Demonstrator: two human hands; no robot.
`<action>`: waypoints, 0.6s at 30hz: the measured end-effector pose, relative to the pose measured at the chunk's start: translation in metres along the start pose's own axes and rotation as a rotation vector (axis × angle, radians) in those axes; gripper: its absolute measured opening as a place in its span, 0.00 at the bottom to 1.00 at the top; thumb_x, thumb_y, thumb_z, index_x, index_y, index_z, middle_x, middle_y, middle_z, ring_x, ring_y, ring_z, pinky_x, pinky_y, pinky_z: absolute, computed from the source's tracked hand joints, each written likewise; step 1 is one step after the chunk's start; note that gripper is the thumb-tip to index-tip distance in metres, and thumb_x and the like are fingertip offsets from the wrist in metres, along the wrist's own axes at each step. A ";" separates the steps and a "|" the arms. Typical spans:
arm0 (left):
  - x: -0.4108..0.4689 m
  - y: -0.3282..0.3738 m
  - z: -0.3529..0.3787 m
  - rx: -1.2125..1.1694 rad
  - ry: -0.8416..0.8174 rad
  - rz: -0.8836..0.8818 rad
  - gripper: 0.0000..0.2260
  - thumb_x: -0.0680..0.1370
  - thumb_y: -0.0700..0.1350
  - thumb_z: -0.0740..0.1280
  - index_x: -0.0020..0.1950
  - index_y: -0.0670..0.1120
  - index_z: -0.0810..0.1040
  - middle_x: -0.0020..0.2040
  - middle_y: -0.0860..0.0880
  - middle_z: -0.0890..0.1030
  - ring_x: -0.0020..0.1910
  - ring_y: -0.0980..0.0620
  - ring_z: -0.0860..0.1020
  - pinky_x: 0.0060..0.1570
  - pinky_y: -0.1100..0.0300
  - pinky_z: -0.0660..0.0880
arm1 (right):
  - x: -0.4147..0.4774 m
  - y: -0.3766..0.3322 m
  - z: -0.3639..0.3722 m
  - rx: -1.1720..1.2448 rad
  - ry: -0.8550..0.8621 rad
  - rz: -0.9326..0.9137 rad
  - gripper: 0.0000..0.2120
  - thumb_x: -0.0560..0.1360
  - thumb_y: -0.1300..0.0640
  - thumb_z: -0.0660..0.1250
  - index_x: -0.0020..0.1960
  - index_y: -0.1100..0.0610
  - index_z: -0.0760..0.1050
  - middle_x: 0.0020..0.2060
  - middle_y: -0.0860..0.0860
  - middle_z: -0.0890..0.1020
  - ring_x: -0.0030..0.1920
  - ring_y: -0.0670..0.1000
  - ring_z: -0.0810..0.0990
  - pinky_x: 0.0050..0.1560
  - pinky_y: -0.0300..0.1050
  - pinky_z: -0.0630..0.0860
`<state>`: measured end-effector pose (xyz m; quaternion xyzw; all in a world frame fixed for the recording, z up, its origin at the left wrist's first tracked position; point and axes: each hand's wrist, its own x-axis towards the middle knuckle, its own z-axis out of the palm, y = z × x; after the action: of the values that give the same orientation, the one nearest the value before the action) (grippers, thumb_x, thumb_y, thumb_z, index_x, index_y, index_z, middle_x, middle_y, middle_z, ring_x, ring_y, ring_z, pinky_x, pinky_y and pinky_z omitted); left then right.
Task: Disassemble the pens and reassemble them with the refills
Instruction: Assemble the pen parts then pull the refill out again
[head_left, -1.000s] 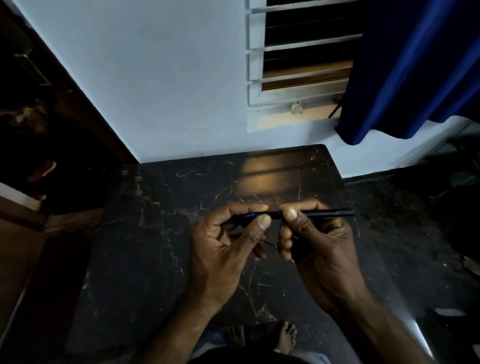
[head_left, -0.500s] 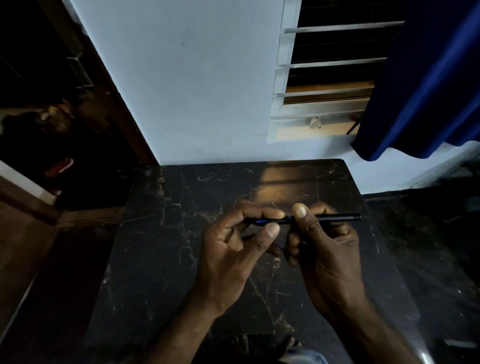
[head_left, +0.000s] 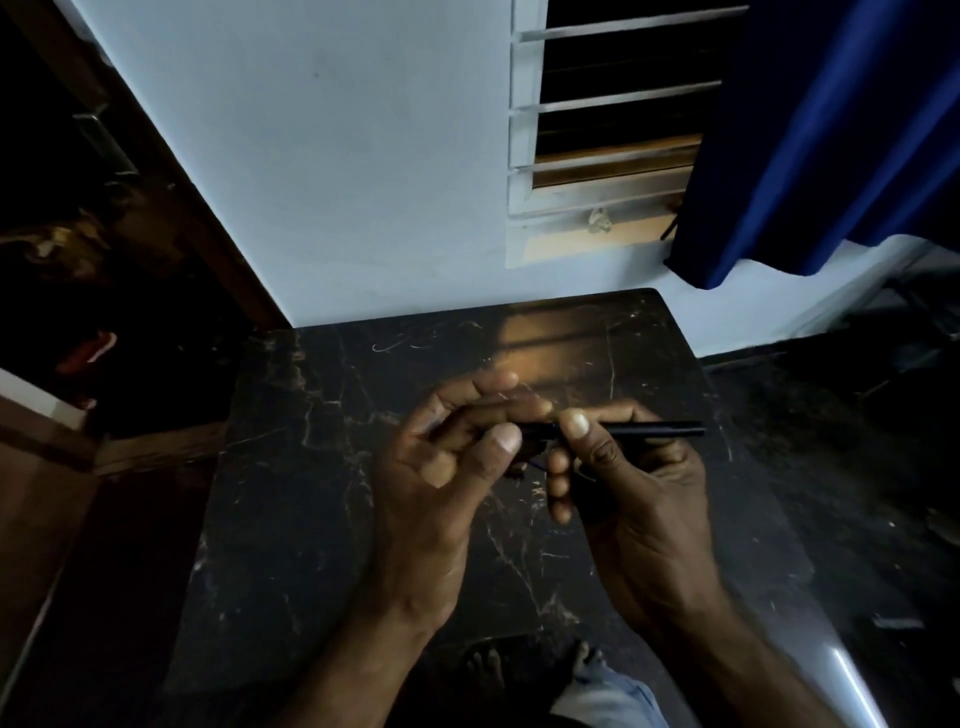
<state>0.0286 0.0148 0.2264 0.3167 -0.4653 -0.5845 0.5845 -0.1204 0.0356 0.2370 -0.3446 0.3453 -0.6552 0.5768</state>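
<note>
A thin black pen lies level above the dark marble table, its free end pointing right. My right hand pinches its barrel between thumb and forefinger. My left hand meets the pen's left end, thumb and fingertips closed around it; that end is hidden by the fingers. A short dark piece with a bluish thread shows just below, between the two hands; what it is cannot be told in the dim light.
The table stands against a pale wall with a louvred window and a blue curtain at the right. Dark wooden furniture is at the left. My bare feet show below the table's near edge.
The blue section seen earlier at the pen's left end is now covered by my left fingers, which have closed in towards my right thumb. The camera view has shifted slightly.
</note>
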 end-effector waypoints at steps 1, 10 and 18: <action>0.001 0.000 0.002 0.005 -0.008 -0.029 0.14 0.79 0.49 0.76 0.62 0.46 0.83 0.55 0.40 0.88 0.56 0.39 0.86 0.54 0.40 0.83 | -0.002 0.000 -0.002 0.004 0.002 -0.003 0.05 0.75 0.58 0.74 0.46 0.60 0.83 0.32 0.57 0.81 0.30 0.52 0.80 0.27 0.43 0.75; 0.006 -0.001 0.013 0.154 -0.075 -0.103 0.02 0.77 0.45 0.76 0.47 0.48 0.88 0.36 0.48 0.85 0.33 0.55 0.83 0.32 0.62 0.80 | -0.011 -0.011 -0.026 0.118 -0.009 0.030 0.14 0.79 0.58 0.71 0.53 0.71 0.78 0.38 0.63 0.82 0.37 0.57 0.82 0.32 0.47 0.78; 0.002 -0.004 0.022 0.409 -0.172 0.196 0.05 0.79 0.36 0.74 0.53 0.42 0.85 0.54 0.49 0.86 0.57 0.48 0.86 0.54 0.60 0.82 | -0.010 -0.017 -0.033 0.010 0.084 0.016 0.08 0.79 0.56 0.71 0.43 0.57 0.83 0.31 0.58 0.81 0.28 0.53 0.79 0.27 0.43 0.75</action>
<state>0.0066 0.0166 0.2311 0.3310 -0.6506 -0.4433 0.5203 -0.1562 0.0492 0.2335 -0.3111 0.3689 -0.6663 0.5685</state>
